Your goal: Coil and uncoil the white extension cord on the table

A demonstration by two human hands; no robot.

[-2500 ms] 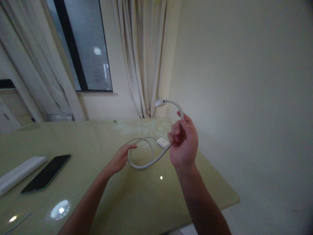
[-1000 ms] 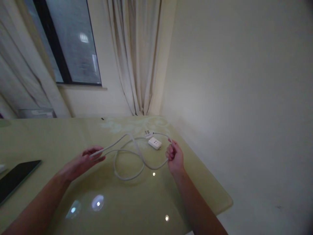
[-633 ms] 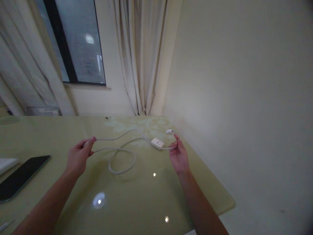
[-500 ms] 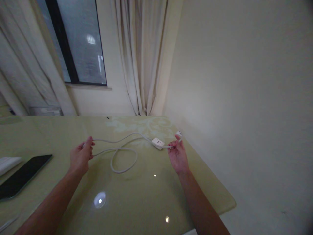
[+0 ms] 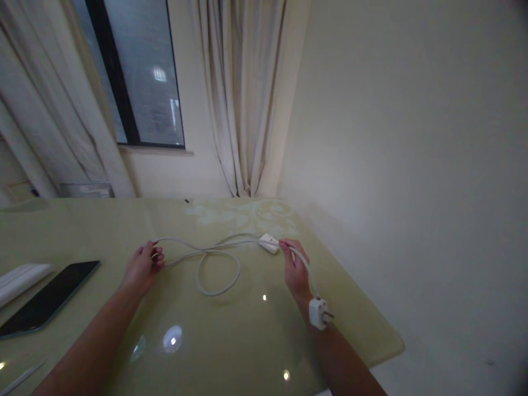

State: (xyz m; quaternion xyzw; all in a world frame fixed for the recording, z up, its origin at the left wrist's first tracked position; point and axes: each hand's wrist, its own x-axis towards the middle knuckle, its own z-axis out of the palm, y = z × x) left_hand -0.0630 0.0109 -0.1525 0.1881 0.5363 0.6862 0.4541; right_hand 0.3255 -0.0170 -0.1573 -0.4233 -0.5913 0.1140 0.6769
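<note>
A white power cord [image 5: 218, 251] stretches between my two hands over the table, with one round loop lying below its straight run. My left hand [image 5: 142, 267] is closed around the cord at the left bend. At the right, my right hand [image 5: 295, 267] pinches the cord near its plug end. From there the cord arcs over the hand, and the white plug [image 5: 318, 313] dangles over my right forearm, prongs pointing right. Just left of my right hand, the white socket block [image 5: 269, 243] rests on the table, partly crossed by the cord.
On the left of the glossy table [image 5: 231, 346] lie a dark flat tablet [image 5: 51, 300] and a white object [image 5: 25, 278]. A thin white stick-like item [image 5: 20, 379] is at the lower left. The wall [image 5: 391, 192] borders the table's right side; curtains [image 5: 243, 99] hang behind.
My right hand has turned over on the cord, and the plug has swung from above the fingers down over the forearm. The view has shifted slightly; the loop stays in place.
</note>
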